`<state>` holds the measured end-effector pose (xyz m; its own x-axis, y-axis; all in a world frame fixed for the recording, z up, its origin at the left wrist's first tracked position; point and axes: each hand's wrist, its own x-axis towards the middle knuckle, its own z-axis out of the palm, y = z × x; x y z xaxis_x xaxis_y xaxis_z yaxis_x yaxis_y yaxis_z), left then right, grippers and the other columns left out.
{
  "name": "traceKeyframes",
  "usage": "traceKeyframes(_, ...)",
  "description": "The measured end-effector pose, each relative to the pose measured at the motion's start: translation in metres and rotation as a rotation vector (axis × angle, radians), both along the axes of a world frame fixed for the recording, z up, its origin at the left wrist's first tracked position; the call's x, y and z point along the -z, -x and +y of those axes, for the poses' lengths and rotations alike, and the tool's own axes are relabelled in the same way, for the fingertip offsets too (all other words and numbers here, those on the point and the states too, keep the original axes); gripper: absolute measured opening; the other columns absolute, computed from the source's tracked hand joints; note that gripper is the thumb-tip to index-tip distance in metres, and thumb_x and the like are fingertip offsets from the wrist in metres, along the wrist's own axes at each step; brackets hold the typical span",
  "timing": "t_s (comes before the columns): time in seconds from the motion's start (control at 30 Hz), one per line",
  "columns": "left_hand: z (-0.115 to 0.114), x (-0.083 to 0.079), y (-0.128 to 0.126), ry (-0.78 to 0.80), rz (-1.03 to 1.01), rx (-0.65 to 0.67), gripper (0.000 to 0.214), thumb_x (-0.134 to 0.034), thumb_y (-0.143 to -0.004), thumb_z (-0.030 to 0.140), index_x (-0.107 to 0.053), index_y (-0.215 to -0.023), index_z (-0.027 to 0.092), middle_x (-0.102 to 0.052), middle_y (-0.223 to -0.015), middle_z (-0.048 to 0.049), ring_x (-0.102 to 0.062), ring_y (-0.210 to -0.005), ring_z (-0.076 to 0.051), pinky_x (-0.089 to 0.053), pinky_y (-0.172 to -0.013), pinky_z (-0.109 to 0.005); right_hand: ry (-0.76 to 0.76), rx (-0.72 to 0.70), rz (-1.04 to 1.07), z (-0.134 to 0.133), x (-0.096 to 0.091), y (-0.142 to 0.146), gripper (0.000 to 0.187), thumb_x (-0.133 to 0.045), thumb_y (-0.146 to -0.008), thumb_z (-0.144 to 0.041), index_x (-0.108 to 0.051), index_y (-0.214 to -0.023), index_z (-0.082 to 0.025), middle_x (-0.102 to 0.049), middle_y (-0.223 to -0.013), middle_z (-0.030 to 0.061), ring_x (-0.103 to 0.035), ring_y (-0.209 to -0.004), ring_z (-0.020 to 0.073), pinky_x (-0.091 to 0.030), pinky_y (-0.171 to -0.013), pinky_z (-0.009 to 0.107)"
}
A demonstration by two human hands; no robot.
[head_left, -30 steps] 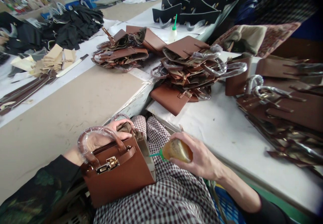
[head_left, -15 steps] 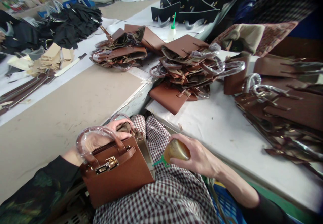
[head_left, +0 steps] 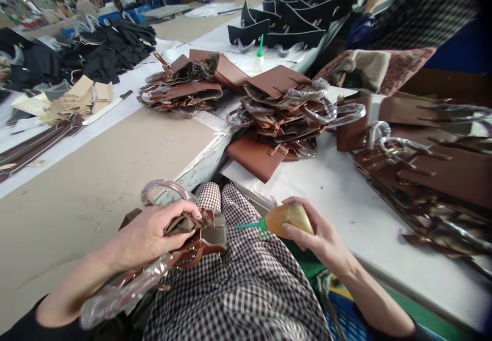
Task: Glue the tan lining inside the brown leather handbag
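My left hand (head_left: 165, 231) grips a brown handbag (head_left: 194, 251) by its gathered lining at the open top, over my checked apron (head_left: 253, 284). One plastic-wrapped handle (head_left: 126, 289) hangs toward me; the other stands up behind the hand. The bag's front panel faces down and is mostly hidden. In my right hand (head_left: 313, 228) is a squeeze bottle (head_left: 288, 220) of amber liquid, held on its side. Its thin green nozzle (head_left: 248, 225) points left at the bag's open side edge, with a small gap between them.
Brown handbags lie piled on the table ahead (head_left: 284, 110) and at the right (head_left: 434, 161). A white bottle with a green nozzle (head_left: 259, 61) stands behind them. Black bag panels (head_left: 295, 23) stand farther back. At left are black pieces (head_left: 111, 43) and beige pieces (head_left: 79, 97).
My left hand has turned the handbag, so its front with the clasp has swung down out of sight. The bottle has moved slightly right, and its nozzle is now nearly level.
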<state>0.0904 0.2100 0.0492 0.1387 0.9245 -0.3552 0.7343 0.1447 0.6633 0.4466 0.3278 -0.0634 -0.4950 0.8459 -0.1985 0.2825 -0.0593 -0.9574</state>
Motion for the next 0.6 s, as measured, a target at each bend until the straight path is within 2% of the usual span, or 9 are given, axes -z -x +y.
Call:
traceKeyframes(0.07,-0.011,0.006,-0.008,-0.013,-0.004,-0.009,0.020,-0.062,-0.097,0.034,-0.060,-0.116,0.031,-0.068,-0.121,0.0017,-0.064,-0.110,-0.020,-0.048,-0.098,-0.035,-0.071,-0.040,-0.053,-0.001,0.002,0.004,0.053,-0.076,-0.085,-0.055,-0.054,-0.125,-0.028,-0.067,-0.109,0.0033,-0.066,-0.094,0.0248,-0.056,-0.074,0.037)
traceKeyframes(0.13,-0.022,0.011,-0.013,-0.033,-0.023,-0.032,0.018,-0.062,-0.096,0.031,-0.061,-0.114,0.030,-0.068,-0.120,0.0007,-0.063,-0.111,-0.020,-0.048,-0.099,-0.034,-0.124,-0.076,-0.104,-0.002,0.004,0.011,0.052,-0.076,-0.085,-0.055,-0.054,-0.124,-0.027,-0.068,-0.109,0.0031,-0.066,-0.093,0.0255,-0.056,-0.081,0.041)
traceKeyframes(0.3,-0.042,0.016,-0.018,-0.115,-0.007,-0.037,0.021,-0.066,-0.093,0.026,-0.062,-0.113,0.034,-0.069,-0.117,0.0037,-0.062,-0.113,-0.020,-0.047,-0.104,-0.033,-0.224,-0.144,-0.158,0.002,0.010,0.037,0.051,-0.076,-0.084,-0.051,-0.055,-0.123,-0.027,-0.069,-0.106,0.0028,-0.067,-0.088,0.0243,-0.055,-0.082,0.041)
traceKeyframes(0.47,-0.049,0.018,-0.017,-0.079,0.019,0.008,0.028,-0.066,-0.093,0.024,-0.060,-0.117,0.037,-0.069,-0.123,0.0053,-0.063,-0.117,-0.020,-0.049,-0.102,-0.031,-0.316,-0.178,-0.208,0.011,0.017,0.055,0.055,-0.076,-0.084,-0.049,-0.054,-0.127,-0.025,-0.070,-0.116,0.0069,-0.068,-0.098,0.0272,-0.054,-0.090,0.045)
traceKeyframes(0.6,-0.051,0.020,-0.017,-0.072,0.024,-0.015,0.028,-0.066,-0.092,0.024,-0.061,-0.116,0.036,-0.070,-0.122,0.0051,-0.064,-0.117,-0.020,-0.050,-0.103,-0.031,-0.340,-0.230,-0.224,0.016,0.020,0.060,0.052,-0.076,-0.085,-0.047,-0.053,-0.127,-0.025,-0.071,-0.114,0.0052,-0.068,-0.099,0.0266,-0.054,-0.090,0.044)
